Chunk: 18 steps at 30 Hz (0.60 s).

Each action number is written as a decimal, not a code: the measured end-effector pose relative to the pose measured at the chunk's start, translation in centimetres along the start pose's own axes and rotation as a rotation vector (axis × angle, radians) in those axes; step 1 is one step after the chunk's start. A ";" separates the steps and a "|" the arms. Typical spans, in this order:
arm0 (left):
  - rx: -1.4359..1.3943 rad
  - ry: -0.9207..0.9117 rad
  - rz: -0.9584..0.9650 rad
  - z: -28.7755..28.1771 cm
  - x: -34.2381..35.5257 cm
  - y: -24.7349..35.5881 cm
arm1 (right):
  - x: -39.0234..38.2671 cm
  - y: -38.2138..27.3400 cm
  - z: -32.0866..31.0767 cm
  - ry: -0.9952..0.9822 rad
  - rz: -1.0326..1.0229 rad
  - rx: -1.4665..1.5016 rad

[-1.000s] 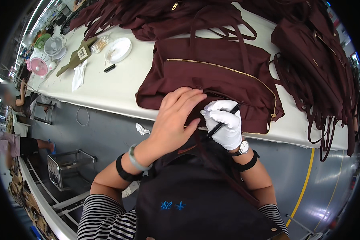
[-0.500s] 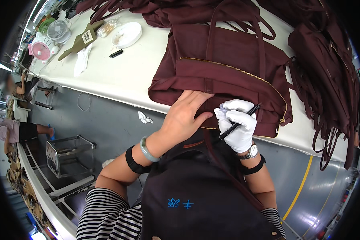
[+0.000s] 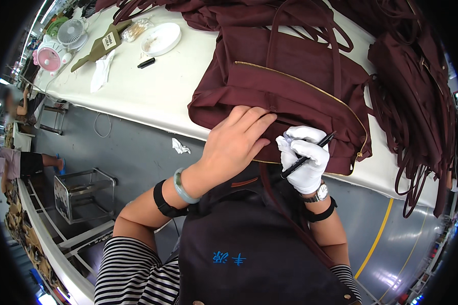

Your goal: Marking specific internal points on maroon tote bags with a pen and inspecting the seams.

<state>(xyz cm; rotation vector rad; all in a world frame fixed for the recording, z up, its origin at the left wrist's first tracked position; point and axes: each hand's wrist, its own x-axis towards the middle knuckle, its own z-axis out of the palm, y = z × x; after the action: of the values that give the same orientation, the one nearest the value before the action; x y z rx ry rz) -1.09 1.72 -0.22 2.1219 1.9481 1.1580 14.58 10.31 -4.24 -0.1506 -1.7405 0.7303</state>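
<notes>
At the near edge of the counter [image 3: 137,96], resting one spread-thumbed left hand [image 3: 233,147] on one burgundy bag [image 3: 290,94]; clasping one black pen [image 3: 294,166] in one gloved right hand [image 3: 309,170].

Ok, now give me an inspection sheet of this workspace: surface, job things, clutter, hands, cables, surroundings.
Surface: white-covered table, partly bare at left.
Job things: maroon bag lying on it, with a gold zipper.
Clutter: white dish, short black piece, white cloth, olive item; more maroon bags at right and back.
Left hand: bare, fingertips on the maroon bag.
Right hand: white-gloved, gripping a black pen-like tool.
Cables: thin loop on the floor, possibly a cord.
Surroundings: pink fan, metal-framed stool, person at far left.
</notes>
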 end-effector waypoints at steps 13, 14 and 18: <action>0.002 -0.081 -0.137 0.7 0.2 -0.7 | 0.1 0.1 0.1 0.051 0.057 0.116; -0.003 -0.079 -0.135 0.9 0.4 -0.8 | 0.2 0.2 0.1 0.018 0.044 0.131; -0.146 -0.081 -0.206 1.5 0.4 -1.0 | 0.4 -0.1 -0.1 -0.019 -0.018 -0.020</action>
<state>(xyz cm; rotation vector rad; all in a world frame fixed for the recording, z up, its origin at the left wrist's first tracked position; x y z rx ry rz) -1.14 2.94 -1.55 1.8188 1.9274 1.1198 14.60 10.47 -3.89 -0.1416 -1.7657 0.7035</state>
